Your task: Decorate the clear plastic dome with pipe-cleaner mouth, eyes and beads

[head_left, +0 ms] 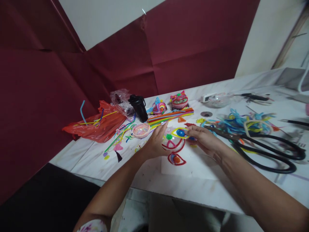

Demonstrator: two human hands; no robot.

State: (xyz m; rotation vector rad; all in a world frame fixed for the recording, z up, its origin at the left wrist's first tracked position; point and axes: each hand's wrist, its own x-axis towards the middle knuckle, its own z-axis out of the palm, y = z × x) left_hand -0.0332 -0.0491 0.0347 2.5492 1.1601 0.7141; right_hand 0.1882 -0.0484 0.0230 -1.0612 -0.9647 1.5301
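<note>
My left hand (158, 141) is closed around the side of a clear plastic ball (175, 142) that carries a green coil, a pink loop and curved red pipe-cleaner lines. Between the fingertips of my right hand (199, 135) is a pipe-cleaner eye (180, 132) with a yellow outline and a blue coiled middle. It overlaps the ball's upper right in view; whether they touch I cannot tell. Just below the ball is a second pipe-cleaner eye (176, 159), outlined in red with an orange middle, over white paper (193, 170).
Large black-handled scissors (263, 149) lie at right beside a heap of pipe-cleaner scraps (241, 120). Behind are a pipe-cleaner bundle (171, 116), a black bottle (138, 108) and two decorated balls (179, 100). A red plastic bag (101, 124) and a pink-rimmed clear piece (141, 130) are at left.
</note>
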